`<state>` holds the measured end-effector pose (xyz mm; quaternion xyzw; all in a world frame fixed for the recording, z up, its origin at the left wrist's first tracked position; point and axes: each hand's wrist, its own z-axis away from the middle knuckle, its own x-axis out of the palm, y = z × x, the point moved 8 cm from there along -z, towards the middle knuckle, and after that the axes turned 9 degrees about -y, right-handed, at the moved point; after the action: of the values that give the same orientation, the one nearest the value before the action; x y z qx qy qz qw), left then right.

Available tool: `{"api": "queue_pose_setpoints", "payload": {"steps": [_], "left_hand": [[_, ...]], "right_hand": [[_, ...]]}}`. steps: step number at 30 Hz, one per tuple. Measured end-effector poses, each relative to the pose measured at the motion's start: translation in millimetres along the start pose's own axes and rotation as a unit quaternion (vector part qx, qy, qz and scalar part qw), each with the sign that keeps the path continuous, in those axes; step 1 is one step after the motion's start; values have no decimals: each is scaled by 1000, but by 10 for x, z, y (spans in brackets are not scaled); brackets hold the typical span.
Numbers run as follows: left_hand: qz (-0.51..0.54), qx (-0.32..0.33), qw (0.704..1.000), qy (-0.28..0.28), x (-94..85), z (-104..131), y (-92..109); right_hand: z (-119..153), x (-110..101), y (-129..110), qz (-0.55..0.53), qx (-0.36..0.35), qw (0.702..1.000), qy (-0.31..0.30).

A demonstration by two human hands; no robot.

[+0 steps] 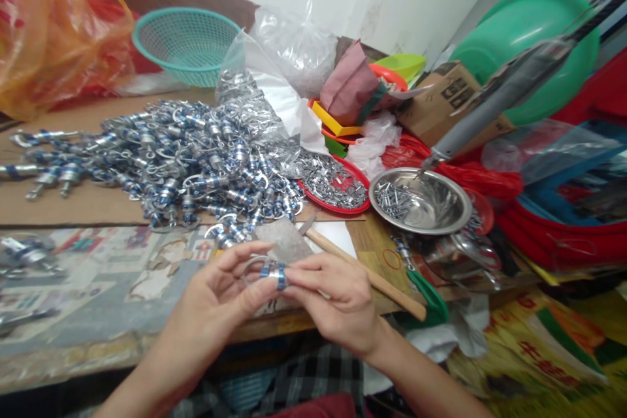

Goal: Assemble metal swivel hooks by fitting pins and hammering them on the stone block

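Note:
Between my two hands, over the table's front edge, is a small silver and blue metal fitting point(273, 272) with a curved wire-like ring at its left. My left hand point(223, 290) is closed on its left part with fingers and thumb. The fingertips of my right hand point(337, 294) pinch its right end. Just behind the fitting lie a flat grey block point(284, 240) and a hammer with a wooden handle point(372, 277). A large pile of similar silver and blue fittings point(191, 157) covers the cardboard beyond my hands.
A red plate point(365, 202) of small metal parts and a steel bowl point(441, 206) holding pins stand to the right. A grey rod-like tool point(504, 91) slants over the bowl. Farther back are a turquoise basket point(189, 46), plastic bags and a cardboard box point(448, 101).

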<state>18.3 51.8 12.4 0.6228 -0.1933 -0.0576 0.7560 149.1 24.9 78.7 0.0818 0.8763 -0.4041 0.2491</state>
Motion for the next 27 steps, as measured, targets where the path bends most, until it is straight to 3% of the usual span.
{"api": "queue_pose_setpoints", "payload": {"steps": [4,6,7,8,11,14,20,24,27], "left_hand": [[2,7,1000,15,18,-32,-16],[-7,-9,1000,13,19,-70,-33],[-9,-17,1000,6,25,-91,-39],[-11,-22,1000,-2,34,-110,-39],[-12,-28,999,-28,68,-147,-30],[3,-37,998,-52,99,-158,-47],[46,-47,997,-48,45,-189,-136],[62,-44,997,-28,-14,-224,-181],[67,-40,996,-34,-22,-248,-190]], "right_hand": [[-112,-29,255,14,80,994,-72],[-242,-223,525,117,112,984,-72],[-314,-385,705,204,142,967,-49],[-381,-530,921,307,188,932,-47],[-566,-804,1494,378,249,889,-66],[-664,-844,1858,404,284,863,-104],[-689,-808,2011,414,305,850,-112],[-655,-973,2011,385,314,864,-78],[-646,-1021,1851,344,301,888,-37]]}}
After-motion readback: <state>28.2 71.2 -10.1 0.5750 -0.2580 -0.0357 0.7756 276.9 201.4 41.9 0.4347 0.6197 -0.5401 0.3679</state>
